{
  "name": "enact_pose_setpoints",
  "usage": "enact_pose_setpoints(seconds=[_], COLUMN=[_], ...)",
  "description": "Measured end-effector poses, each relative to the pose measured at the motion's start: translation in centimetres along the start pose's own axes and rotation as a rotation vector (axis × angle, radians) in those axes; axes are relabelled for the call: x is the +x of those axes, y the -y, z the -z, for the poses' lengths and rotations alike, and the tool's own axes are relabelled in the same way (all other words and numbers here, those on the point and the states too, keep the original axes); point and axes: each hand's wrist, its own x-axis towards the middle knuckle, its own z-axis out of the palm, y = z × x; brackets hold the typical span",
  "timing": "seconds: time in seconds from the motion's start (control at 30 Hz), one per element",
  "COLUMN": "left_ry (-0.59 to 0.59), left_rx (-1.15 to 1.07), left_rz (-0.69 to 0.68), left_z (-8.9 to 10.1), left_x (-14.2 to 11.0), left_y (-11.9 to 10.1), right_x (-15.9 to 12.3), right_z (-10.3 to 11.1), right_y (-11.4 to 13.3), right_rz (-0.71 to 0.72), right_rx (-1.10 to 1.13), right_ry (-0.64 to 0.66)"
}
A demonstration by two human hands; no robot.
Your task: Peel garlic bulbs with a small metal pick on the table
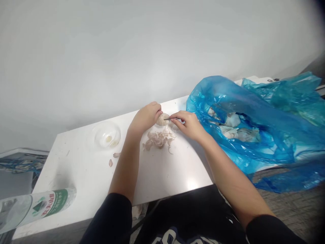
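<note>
- Now the left hand [146, 118] grips a round, papery white garlic bulb [162, 119], sitting at twelve o'clock from a pile of pale, flaky garlic skins [158, 139].
- Right hand [188, 125] pinches a thin metal pick [170, 119], tip against the bulb.

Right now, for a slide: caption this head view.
Left hand holds a garlic bulb; right hand points a thin metal tool at it.

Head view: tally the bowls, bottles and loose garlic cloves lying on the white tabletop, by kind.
Clear bowl: 1
Water bottle: 1
Loose garlic cloves: 2
Total: 4
</note>
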Motion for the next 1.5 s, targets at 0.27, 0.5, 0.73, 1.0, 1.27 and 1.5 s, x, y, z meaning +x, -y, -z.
enact_pose_setpoints(seconds=[0.27,0.5,0.73,1.0,1.27,1.5], left_ry=[-0.018,-0.012,-0.033,-0.102,-0.091,-0.148], left_rx=[0.016,0.007,-0.018,-0.164,-0.201,-0.169], left_rz=[-0.002,-0.002,0.02,0.065,0.055,0.05], left_z=[0.1,0.0,0.1,1.0,0.8,0.7], left_x=[0.0,0.0,0.1,-0.2,-0.2,-0.1], left_y=[0.1,0.2,1.3,2.8,2.4,2.8], right_x=[0.0,0.1,0.0,0.0,0.0,0.0], right_z=[0.1,0.1,0.4,0.1,0.1,1.6], right_y=[0.1,0.2,0.3,-0.4,-0.6,-0.6], right_rz=[-0.043,0.016,0.151,0.172,0.138,0.021], right_rx=[0.103,0.094,0.023,-0.18,-0.259,-0.013], right_ry=[0.039,0.055,0.097,0.17,0.173,0.062])
